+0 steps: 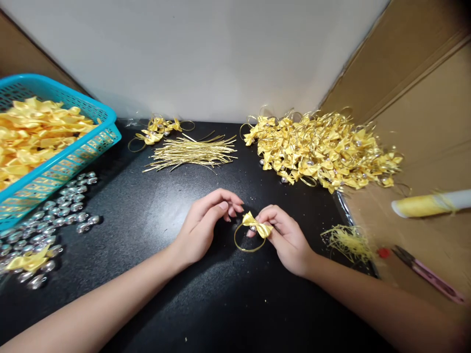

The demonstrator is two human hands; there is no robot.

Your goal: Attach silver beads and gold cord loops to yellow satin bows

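The yellow satin bow point(265, 230), with its silver bell point(253, 228) and gold cord loop point(243, 249), is above the desk point(140, 211), left of its right edge. The right hand point(290, 242) has its fingers clamped on the bow's right end. The left hand point(200, 228) is just beside, its fingers loosely curled, not closed on anything that I can see. I judge the bow light, soft and rather slippery; the cord seems thin and springy. Probably its centre, near the bell, is the firmest place for holding.
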